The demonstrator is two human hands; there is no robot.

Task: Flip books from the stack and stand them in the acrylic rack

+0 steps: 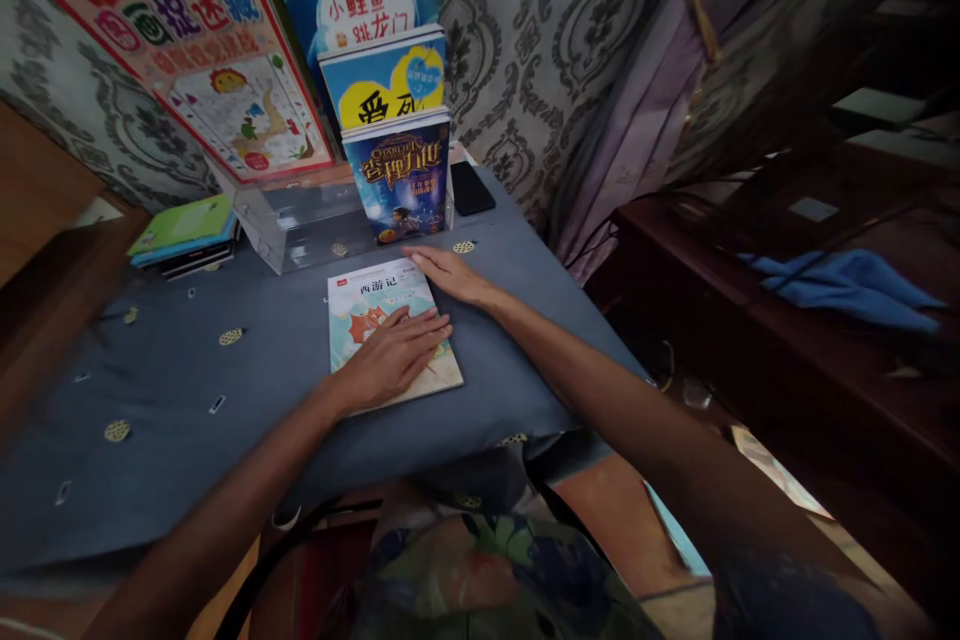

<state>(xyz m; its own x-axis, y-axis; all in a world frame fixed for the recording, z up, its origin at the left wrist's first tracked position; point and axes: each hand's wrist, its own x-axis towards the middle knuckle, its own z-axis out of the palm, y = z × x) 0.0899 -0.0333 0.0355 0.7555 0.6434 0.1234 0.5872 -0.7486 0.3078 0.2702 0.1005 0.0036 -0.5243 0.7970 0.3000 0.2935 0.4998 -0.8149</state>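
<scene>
A light-coloured paperback book (375, 282) with Chinese characters and an orange drawing on its cover lies closed on the cloth-covered table (277, 420). Across the lower half of the cover rests my left hand (391, 357), flat with its fingers stretched out, hiding part of the drawing. My right hand (448, 272) lies at the book's upper right corner, its fingers extended and the tips touching the edge. Just behind the book, a dark blue book (401, 180) stands upright at the front of a clear stand (281, 235).
More books stand in the clear rack, among them a red-bordered book (232, 110) and a blue-and-yellow book (390, 85). A small stack of thin books (184, 230) lies at left. A black phone (472, 190) sits by the wall. Right of the table is dark furniture with a blue cloth (847, 285).
</scene>
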